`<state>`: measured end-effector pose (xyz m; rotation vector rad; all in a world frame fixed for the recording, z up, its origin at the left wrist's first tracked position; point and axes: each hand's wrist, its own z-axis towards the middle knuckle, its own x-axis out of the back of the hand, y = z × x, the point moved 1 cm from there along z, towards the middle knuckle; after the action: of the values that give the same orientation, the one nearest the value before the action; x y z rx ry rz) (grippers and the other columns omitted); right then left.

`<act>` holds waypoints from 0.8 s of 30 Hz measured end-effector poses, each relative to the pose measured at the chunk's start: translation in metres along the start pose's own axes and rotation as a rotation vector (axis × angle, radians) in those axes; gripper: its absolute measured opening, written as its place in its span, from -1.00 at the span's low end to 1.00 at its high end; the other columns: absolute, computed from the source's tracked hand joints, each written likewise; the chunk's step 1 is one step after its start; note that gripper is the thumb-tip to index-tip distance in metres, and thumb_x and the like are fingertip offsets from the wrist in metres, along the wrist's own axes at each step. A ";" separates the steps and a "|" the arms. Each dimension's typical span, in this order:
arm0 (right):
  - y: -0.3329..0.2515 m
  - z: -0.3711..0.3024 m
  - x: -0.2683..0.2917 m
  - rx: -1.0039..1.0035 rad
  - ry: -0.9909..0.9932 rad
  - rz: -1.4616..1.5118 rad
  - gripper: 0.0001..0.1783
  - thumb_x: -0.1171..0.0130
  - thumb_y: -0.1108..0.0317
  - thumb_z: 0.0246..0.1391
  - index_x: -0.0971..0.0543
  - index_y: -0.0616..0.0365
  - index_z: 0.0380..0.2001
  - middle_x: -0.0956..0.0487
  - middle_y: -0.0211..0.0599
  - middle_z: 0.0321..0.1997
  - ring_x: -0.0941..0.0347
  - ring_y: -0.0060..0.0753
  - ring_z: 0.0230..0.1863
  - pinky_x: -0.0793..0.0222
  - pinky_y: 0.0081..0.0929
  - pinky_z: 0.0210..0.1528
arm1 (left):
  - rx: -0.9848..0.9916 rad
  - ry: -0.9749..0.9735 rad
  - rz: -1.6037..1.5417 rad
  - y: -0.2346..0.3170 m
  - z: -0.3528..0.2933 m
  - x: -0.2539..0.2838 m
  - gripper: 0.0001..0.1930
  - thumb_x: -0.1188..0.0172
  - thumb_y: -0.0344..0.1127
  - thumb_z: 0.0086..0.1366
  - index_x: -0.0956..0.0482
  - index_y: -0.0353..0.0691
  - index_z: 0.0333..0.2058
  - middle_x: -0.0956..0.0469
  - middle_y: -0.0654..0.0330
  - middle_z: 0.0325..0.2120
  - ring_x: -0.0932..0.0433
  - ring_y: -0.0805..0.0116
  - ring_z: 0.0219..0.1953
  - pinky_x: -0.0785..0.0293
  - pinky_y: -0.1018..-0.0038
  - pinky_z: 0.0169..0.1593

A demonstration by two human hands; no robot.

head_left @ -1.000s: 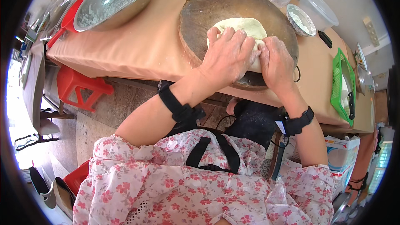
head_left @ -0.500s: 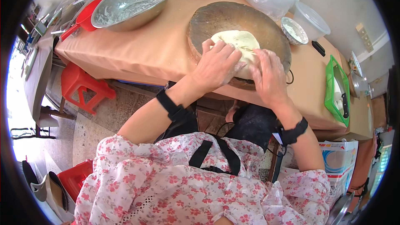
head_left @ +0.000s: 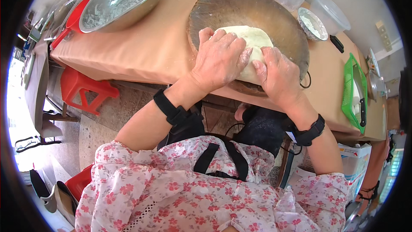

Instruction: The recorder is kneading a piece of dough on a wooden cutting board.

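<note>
A pale round of dough (head_left: 253, 38) lies on a thick round wooden chopping board (head_left: 240, 6) near the table's front edge. My left hand (head_left: 221, 56) grips the dough's left side, its fingers curled over the edge and dusted with flour. On the right side, my right hand (head_left: 278, 71) is closed on the dough too, with the thumb pressed in toward the middle. Both hands hide parts of the dough's near and side edges. A black band circles each of my wrists.
A large floury metal basin (head_left: 124, 6) and a red dipper (head_left: 77, 15) stand at the left. Beyond the board's right are a bowl of flour (head_left: 312, 23) and clear plastic tubs (head_left: 329, 10). A green basket (head_left: 354, 92) holds a black-handled knife (head_left: 363, 111). A red stool (head_left: 86, 90) stands below.
My fingers have curled more tightly into the dough, and its near part looks folded and smoother. The view has shifted, so the board and basin appear nearer.
</note>
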<state>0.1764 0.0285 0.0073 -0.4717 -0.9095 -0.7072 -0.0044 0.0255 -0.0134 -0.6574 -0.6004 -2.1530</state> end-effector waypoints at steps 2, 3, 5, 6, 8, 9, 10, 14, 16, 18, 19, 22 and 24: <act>0.002 0.010 0.000 -0.093 -0.067 0.050 -0.67 -0.07 0.07 0.20 -0.47 0.15 -0.25 -0.55 -0.02 -0.43 -0.54 0.06 -0.38 -0.42 -0.09 -0.46 | 0.030 0.001 -0.008 -0.004 0.004 -0.005 -0.89 -0.20 -0.26 0.21 -0.49 -0.13 -0.40 -0.47 0.23 -0.50 -0.46 0.19 -0.31 -0.18 0.21 -0.10; 0.006 0.016 -0.001 -0.187 -0.135 0.096 -0.65 -0.04 0.05 0.22 -0.47 0.16 -0.30 -0.57 0.03 -0.46 -0.55 0.09 -0.36 -0.42 -0.05 -0.45 | 0.059 0.009 -0.005 -0.008 0.008 -0.010 -0.90 -0.17 -0.26 0.23 -0.51 -0.12 -0.40 -0.48 0.24 -0.51 -0.47 0.19 -0.32 -0.19 0.21 -0.09; 0.013 0.026 -0.005 -0.213 -0.148 0.101 -0.64 -0.03 0.04 0.24 -0.47 0.17 -0.31 -0.57 0.06 -0.46 -0.55 0.13 -0.35 -0.41 -0.02 -0.43 | 0.084 0.025 0.000 -0.015 0.015 -0.016 -0.90 -0.15 -0.26 0.25 -0.53 -0.12 -0.40 -0.49 0.24 -0.52 -0.47 0.20 -0.33 -0.19 0.22 -0.08; 0.014 0.027 -0.005 -0.242 -0.167 0.112 -0.62 -0.01 0.03 0.25 -0.47 0.18 -0.32 -0.58 0.09 -0.47 -0.55 0.16 -0.34 -0.40 0.01 -0.40 | 0.096 0.031 -0.010 -0.016 0.016 -0.016 -0.87 -0.17 -0.22 0.24 -0.53 -0.10 -0.42 -0.52 0.25 -0.48 -0.48 0.21 -0.32 -0.20 0.21 -0.11; 0.013 0.027 0.000 -0.265 -0.199 0.146 -0.62 0.01 0.03 0.25 -0.49 0.18 -0.29 -0.58 0.09 -0.45 -0.54 0.17 -0.32 -0.40 0.00 -0.35 | 0.103 0.046 -0.018 -0.014 0.014 -0.014 -0.85 -0.19 -0.18 0.22 -0.54 -0.09 -0.45 -0.55 0.25 -0.45 -0.49 0.23 -0.31 -0.20 0.20 -0.13; 0.014 0.029 0.002 -0.288 -0.233 0.185 -0.62 0.02 0.03 0.26 -0.50 0.17 -0.26 -0.58 0.09 -0.43 -0.53 0.18 -0.29 -0.40 -0.01 -0.30 | 0.136 0.000 -0.064 -0.012 0.012 -0.012 -0.84 -0.20 -0.17 0.22 -0.57 -0.10 -0.40 -0.55 0.20 -0.41 -0.50 0.20 -0.28 -0.22 0.20 -0.08; 0.014 0.029 0.006 -0.280 -0.225 0.181 -0.62 0.02 0.03 0.26 -0.50 0.17 -0.26 -0.58 0.09 -0.43 -0.53 0.18 -0.29 -0.40 -0.01 -0.30 | 0.169 -0.046 -0.110 -0.012 0.011 -0.011 -0.82 -0.20 -0.15 0.23 -0.59 -0.11 -0.36 -0.56 0.15 -0.36 -0.50 0.17 -0.26 -0.24 0.19 -0.03; 0.030 0.031 0.018 -0.339 -0.215 0.367 -0.58 -0.03 0.04 0.24 -0.52 0.19 -0.10 -0.59 0.10 -0.27 -0.55 0.05 -0.16 -0.42 -0.21 -0.14 | 0.180 0.226 -0.273 -0.027 0.015 0.002 -0.68 -0.21 -0.10 0.24 -0.62 -0.19 -0.14 -0.53 -0.09 -0.18 -0.49 -0.08 -0.09 -0.34 0.14 0.11; 0.046 0.035 0.017 -0.352 -0.145 0.395 -0.54 -0.05 0.03 0.23 -0.52 0.21 -0.04 -0.60 0.10 -0.19 -0.55 -0.01 -0.12 -0.42 -0.27 -0.08 | 0.283 0.011 -0.257 -0.044 0.029 0.010 -0.65 -0.18 -0.11 0.27 -0.60 -0.21 -0.10 -0.55 -0.05 -0.16 -0.52 0.00 -0.09 -0.39 0.21 0.07; 0.062 0.041 0.004 -0.598 -0.258 0.520 -0.48 -0.14 0.07 0.19 -0.50 0.33 0.00 -0.62 0.06 -0.10 -0.57 -0.17 -0.09 -0.43 -0.36 -0.03 | 0.516 -0.390 -0.315 -0.054 0.045 0.009 -0.55 -0.21 -0.09 0.23 -0.57 -0.25 0.01 -0.60 -0.01 -0.16 -0.58 0.11 -0.15 -0.47 0.31 -0.02; 0.064 0.042 -0.001 -0.593 -0.254 0.520 -0.48 -0.14 0.07 0.19 -0.50 0.33 0.00 -0.62 0.06 -0.10 -0.57 -0.17 -0.09 -0.43 -0.36 -0.03 | 0.513 -0.386 -0.312 -0.059 0.051 0.006 -0.55 -0.21 -0.09 0.23 -0.57 -0.25 0.01 -0.60 -0.01 -0.16 -0.58 0.11 -0.15 -0.47 0.31 -0.02; 0.057 0.046 -0.010 -0.655 -0.447 0.705 -0.52 -0.26 0.20 0.13 -0.51 0.36 -0.01 -0.61 -0.22 -0.16 -0.49 -0.49 -0.21 -0.39 -0.53 -0.12 | 0.619 -0.731 -0.405 -0.061 0.059 -0.001 -0.52 -0.29 -0.10 0.15 -0.60 -0.29 -0.03 -0.65 -0.01 -0.23 -0.61 0.21 -0.16 -0.49 0.35 -0.07; 0.057 0.051 -0.009 -0.663 -0.477 0.731 -0.53 -0.29 0.24 0.10 -0.52 0.36 -0.03 -0.61 -0.24 -0.20 -0.49 -0.51 -0.24 -0.39 -0.53 -0.15 | 0.628 -0.729 -0.431 -0.060 0.061 -0.006 -0.53 -0.30 -0.12 0.13 -0.61 -0.29 -0.04 -0.65 0.01 -0.26 -0.61 0.24 -0.20 -0.49 0.36 -0.08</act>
<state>0.1865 0.1031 0.0229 -1.5215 -0.8357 -0.1930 -0.0335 0.1002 0.0174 -1.0064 -1.8540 -1.8657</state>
